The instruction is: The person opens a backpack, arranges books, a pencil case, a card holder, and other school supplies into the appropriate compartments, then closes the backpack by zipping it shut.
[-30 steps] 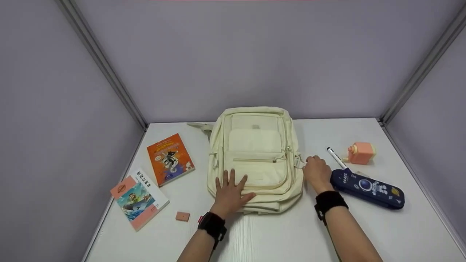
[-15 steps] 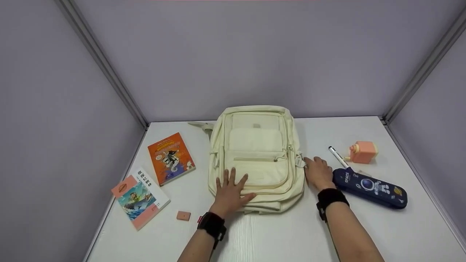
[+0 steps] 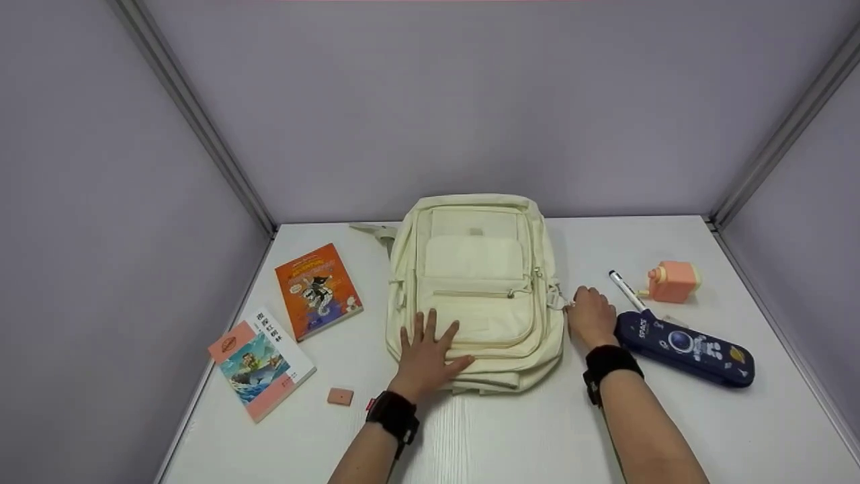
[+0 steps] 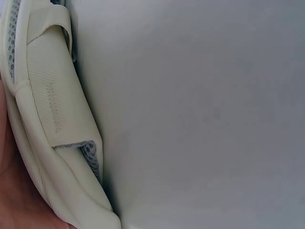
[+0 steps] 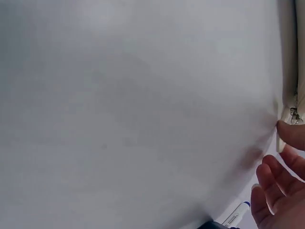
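A cream backpack lies front side up on the white table, with its front zippers in sight. My left hand rests flat on its lower front, fingers spread. In the left wrist view, only part of that hand shows beside the backpack's edge. By the backpack's right side, my right hand pinches a pale pull tab between thumb and forefinger. A small metal piece sits just above the tab. The other fingers of the right hand are loosely curled.
Left of the backpack lie an orange book, a white and pink book and a small pinkish block. At right are a navy pencil case, a white marker and an orange pencil sharpener. Grey walls enclose the table.
My right hand has shifted slightly rightward from the backpack's side. The left hand stays on the backpack's front. The whole head view has drifted a little.
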The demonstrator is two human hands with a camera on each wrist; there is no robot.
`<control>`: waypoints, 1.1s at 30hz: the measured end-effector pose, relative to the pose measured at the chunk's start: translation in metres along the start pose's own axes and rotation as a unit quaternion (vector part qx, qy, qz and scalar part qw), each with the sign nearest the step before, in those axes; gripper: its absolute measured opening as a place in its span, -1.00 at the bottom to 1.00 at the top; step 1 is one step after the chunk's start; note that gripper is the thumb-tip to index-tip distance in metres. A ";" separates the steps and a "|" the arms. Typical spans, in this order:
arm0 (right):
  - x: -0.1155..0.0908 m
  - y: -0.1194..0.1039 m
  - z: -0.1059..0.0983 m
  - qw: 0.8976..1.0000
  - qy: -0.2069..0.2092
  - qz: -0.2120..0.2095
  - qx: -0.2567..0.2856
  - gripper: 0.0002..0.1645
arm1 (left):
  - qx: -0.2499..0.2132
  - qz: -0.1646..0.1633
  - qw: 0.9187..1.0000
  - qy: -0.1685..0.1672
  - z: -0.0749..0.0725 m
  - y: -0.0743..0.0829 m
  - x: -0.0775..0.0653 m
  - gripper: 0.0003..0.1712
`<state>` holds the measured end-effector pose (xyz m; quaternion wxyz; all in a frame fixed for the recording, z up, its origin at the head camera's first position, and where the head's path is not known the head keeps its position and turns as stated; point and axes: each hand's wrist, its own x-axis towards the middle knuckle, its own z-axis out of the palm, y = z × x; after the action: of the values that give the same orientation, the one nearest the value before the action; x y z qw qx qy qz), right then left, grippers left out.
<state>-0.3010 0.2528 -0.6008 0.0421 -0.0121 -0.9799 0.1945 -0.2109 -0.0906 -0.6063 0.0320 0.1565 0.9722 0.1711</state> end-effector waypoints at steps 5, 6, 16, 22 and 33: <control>0.004 0.000 -0.002 0.999 -0.012 0.002 0.040 -0.83 | -0.001 -0.002 1.000 -0.003 -0.001 0.000 0.000 -0.04; 0.005 0.000 -0.001 0.999 -0.013 -0.001 0.052 -0.87 | -0.002 -0.002 1.000 -0.003 -0.001 0.000 0.000 -0.04; 0.003 -0.001 0.005 0.991 0.019 -0.027 0.127 -0.71 | 0.008 -0.003 1.000 0.005 0.000 0.001 0.000 -0.05; 0.002 -0.004 0.002 0.994 -0.002 -0.020 0.103 -0.65 | 0.013 -0.017 1.000 0.007 0.001 0.004 0.001 -0.05; 0.000 -0.001 0.007 0.997 -0.025 -0.038 0.068 -0.56 | 0.017 -0.024 1.000 -0.005 0.000 0.005 0.001 -0.04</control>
<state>-0.3015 0.2493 -0.6069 0.0261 0.0327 -0.9649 0.2592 -0.2106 -0.0860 -0.6046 0.0379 0.1346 0.9783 0.1526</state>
